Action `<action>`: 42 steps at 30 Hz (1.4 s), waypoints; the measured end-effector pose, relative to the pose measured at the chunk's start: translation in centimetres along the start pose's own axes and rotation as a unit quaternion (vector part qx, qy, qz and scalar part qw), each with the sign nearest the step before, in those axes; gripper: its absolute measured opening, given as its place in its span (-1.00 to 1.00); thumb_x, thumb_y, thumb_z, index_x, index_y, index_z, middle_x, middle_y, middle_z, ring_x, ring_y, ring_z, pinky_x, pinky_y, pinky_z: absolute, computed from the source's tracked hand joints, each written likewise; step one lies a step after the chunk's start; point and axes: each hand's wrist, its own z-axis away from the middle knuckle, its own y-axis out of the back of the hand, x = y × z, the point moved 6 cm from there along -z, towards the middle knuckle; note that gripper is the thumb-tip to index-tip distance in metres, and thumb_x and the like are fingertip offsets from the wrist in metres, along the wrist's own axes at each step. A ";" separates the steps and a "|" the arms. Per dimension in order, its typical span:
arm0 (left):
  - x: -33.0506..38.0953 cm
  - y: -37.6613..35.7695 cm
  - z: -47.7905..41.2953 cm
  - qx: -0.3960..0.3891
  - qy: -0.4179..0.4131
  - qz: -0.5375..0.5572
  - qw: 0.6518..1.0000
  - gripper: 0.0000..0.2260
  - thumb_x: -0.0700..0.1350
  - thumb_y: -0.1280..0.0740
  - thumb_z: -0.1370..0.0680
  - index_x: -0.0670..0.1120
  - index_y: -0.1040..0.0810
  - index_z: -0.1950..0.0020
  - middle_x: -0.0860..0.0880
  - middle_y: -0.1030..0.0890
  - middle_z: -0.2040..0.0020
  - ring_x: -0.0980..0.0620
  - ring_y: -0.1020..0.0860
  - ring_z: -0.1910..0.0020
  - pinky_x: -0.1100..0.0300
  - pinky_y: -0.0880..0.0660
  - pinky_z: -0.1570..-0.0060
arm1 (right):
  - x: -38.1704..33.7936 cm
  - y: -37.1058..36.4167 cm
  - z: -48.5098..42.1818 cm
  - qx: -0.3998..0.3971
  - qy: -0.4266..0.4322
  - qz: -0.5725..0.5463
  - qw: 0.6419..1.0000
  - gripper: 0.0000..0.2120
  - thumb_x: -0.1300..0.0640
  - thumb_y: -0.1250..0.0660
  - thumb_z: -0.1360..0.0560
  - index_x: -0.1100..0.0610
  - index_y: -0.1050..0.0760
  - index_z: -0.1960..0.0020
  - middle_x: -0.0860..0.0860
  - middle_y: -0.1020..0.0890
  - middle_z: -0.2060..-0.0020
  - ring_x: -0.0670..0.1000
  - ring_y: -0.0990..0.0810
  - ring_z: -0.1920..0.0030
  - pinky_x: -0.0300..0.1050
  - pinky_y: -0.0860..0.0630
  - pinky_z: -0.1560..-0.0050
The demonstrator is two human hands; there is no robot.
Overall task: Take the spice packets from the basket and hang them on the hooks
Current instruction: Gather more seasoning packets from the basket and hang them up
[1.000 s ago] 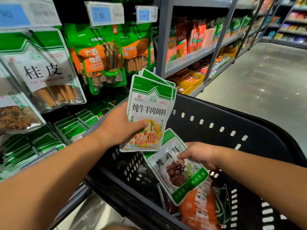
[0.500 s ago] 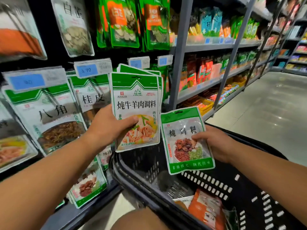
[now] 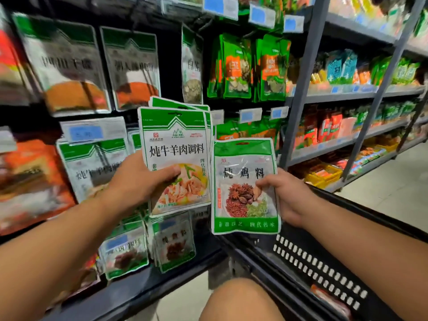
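On the right side of the frame I see long store shelves [image 3: 347, 93] that run away toward the upper right corner. Two grey metal posts carry them, the near post [image 3: 301, 89] a little right of the middle and the far post [image 3: 379, 89] further right, both leaning in the wide lens. The top shelf has blue-green bags [image 3: 340, 66], and the shelf below it has red packets [image 3: 324, 128] standing close together. Low down, beside the near post, is a yellow box [image 3: 324, 176] with goods I cannot read. Small price tags with blue fields [image 3: 250, 115] stick out near the middle, and more tags are at the top edge. Green bags with orange labels [image 3: 236, 66] hang in the upper middle. The pale shiny floor [image 3: 382, 200] fills the right edge.
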 end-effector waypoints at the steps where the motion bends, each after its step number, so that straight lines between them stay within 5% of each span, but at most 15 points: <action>1: -0.5 1.1 0.7 0.006 0.008 -0.003 1.000 -0.74 -0.02 -0.56 -0.48 0.02 -0.65 -0.14 0.14 -0.70 0.09 0.18 -0.65 0.14 0.26 -0.53 0.17 | 0.4 -1.0 -0.2 -0.001 0.004 0.001 1.000 -0.73 0.42 -0.22 -0.54 0.26 -0.48 -0.21 0.40 -0.55 0.04 0.32 -0.57 0.02 0.51 -0.46 -0.25; 3: -1.9 2.9 1.7 0.017 0.029 0.013 0.999 -0.71 -0.03 -0.57 -0.47 0.04 -0.65 -0.17 0.09 -0.73 0.02 0.05 -0.70 0.05 0.07 -0.61 -0.05 | 1.2 -3.2 -0.5 -0.012 0.008 -0.003 1.000 -0.70 0.40 -0.24 -0.55 0.31 -0.46 -0.27 0.39 -0.55 0.06 0.31 -0.56 0.00 0.44 -0.50 -0.26; 5: -3.0 4.5 2.6 0.022 0.037 0.008 0.999 -0.72 -0.04 -0.57 -0.47 0.04 -0.66 -0.15 0.11 -0.74 0.03 0.14 -0.69 0.08 0.09 -0.62 -0.10 | 1.9 -5.3 -0.7 -0.026 0.017 -0.002 1.000 -0.81 0.35 -0.24 -0.59 0.25 -0.52 -0.17 0.33 -0.57 0.14 0.27 -0.55 0.01 0.33 -0.55 -0.22; 7: -3.9 5.8 3.5 0.030 0.039 -0.018 0.999 -0.74 -0.06 -0.56 -0.48 0.06 -0.64 -0.13 0.19 -0.69 0.05 0.33 -0.62 0.15 0.36 -0.55 0.09 | 2.8 -7.2 -1.0 -0.038 0.018 -0.005 0.999 -0.85 0.26 -0.25 -0.65 0.14 -0.59 -0.12 0.34 -0.58 0.06 0.29 -0.58 -0.02 0.36 -0.55 -0.23; 10: -5.6 7.3 4.4 0.042 0.059 0.003 0.997 -0.73 -0.12 -0.55 -0.49 -0.01 -0.63 -0.16 0.13 -0.71 0.06 0.30 -0.66 0.24 0.45 -0.51 0.29 | 4.3 -10.0 -1.6 -0.072 0.025 -0.013 0.997 -0.81 0.16 -0.27 -0.67 0.07 -0.63 -0.20 0.51 -0.53 -0.17 0.51 -0.55 -0.18 0.43 -0.49 -0.29; 12: -6.7 8.0 5.0 0.045 0.073 0.020 0.996 -0.75 -0.16 -0.54 -0.49 -0.03 -0.62 -0.14 0.10 -0.74 0.13 0.30 -0.67 0.28 0.47 -0.50 0.38 | 5.6 -11.2 -2.4 -0.084 0.030 -0.014 0.996 -0.81 0.20 -0.28 -0.67 0.11 -0.61 -0.23 0.42 -0.58 -0.22 0.55 -0.48 -0.22 0.34 -0.50 -0.34; 15: -8.2 8.6 5.8 0.032 0.080 0.031 0.996 -0.75 -0.16 -0.53 -0.50 0.07 -0.61 -0.10 0.27 -0.72 0.16 0.28 -0.68 0.24 0.44 -0.55 0.33 | 7.6 -12.7 -3.3 -0.081 0.021 -0.004 0.997 -0.81 0.28 -0.28 -0.65 0.14 -0.60 -0.19 0.15 -0.73 -0.11 0.50 -0.56 -0.16 0.29 -0.54 -0.30; 19: -10.6 8.8 7.1 0.016 0.093 0.008 0.995 -0.72 -0.16 -0.54 -0.49 0.15 -0.61 -0.09 0.31 -0.71 0.11 0.29 -0.68 0.14 0.44 -0.54 0.25 | 11.0 -14.0 -4.1 -0.077 -0.020 0.011 0.997 -0.74 0.42 -0.29 -0.58 0.18 -0.61 -0.17 0.17 -0.73 -0.09 0.30 -0.66 -0.18 0.28 -0.55 -0.29; 23: -13.4 8.4 8.0 0.013 0.120 -0.006 0.993 -0.74 -0.11 -0.56 -0.46 0.12 -0.64 -0.09 0.29 -0.72 0.12 0.31 -0.68 0.18 0.36 -0.54 0.20 | 14.5 -14.3 -4.8 -0.078 -0.037 0.004 0.996 -0.75 0.41 -0.26 -0.61 0.14 -0.61 -0.09 0.09 -0.76 0.04 0.19 -0.71 0.06 0.13 -0.64 0.02; 27: -15.9 7.7 8.5 0.005 0.142 -0.027 0.989 -0.69 -0.06 -0.57 -0.46 0.15 -0.65 -0.16 0.25 -0.73 0.02 0.23 -0.70 0.08 0.18 -0.56 0.00 | 18.9 -13.6 -5.8 -0.079 -0.052 0.017 0.995 -0.73 0.35 -0.27 -0.63 0.17 -0.57 -0.28 0.12 -0.73 -0.12 0.20 -0.69 -0.16 0.20 -0.59 -0.22; 31: -18.1 6.8 9.0 -0.010 0.155 -0.054 0.986 -0.70 -0.03 -0.57 -0.45 0.12 -0.65 -0.16 0.22 -0.74 0.06 0.24 -0.69 0.16 0.22 -0.55 0.09 | 24.4 -12.7 -5.6 -0.119 -0.103 0.067 0.985 -0.70 0.36 -0.37 -0.54 0.23 -0.59 -0.26 0.17 -0.73 -0.11 0.29 -0.67 -0.16 0.29 -0.53 -0.28; 39: -21.1 4.6 9.5 -0.026 0.179 -0.020 0.983 -0.66 -0.12 -0.57 -0.46 0.10 -0.64 -0.20 0.35 -0.69 0.06 0.35 -0.66 0.15 0.54 -0.49 0.29 | 29.5 -11.2 -7.4 -0.120 -0.150 0.076 0.978 -0.53 0.25 -0.41 -0.41 0.16 -0.59 -0.32 0.13 -0.71 -0.18 0.19 -0.65 -0.25 0.28 -0.44 -0.41; 42: -21.7 4.3 9.4 -0.036 0.199 0.008 0.979 -0.65 -0.11 -0.56 -0.45 0.09 -0.64 -0.21 0.23 -0.73 -0.02 0.23 -0.71 0.07 0.25 -0.63 -0.01 | 29.7 -11.1 -8.7 -0.094 -0.135 0.089 0.982 -0.66 0.35 -0.35 -0.56 0.14 -0.60 -0.30 0.07 -0.73 -0.15 0.14 -0.66 -0.23 0.25 -0.46 -0.40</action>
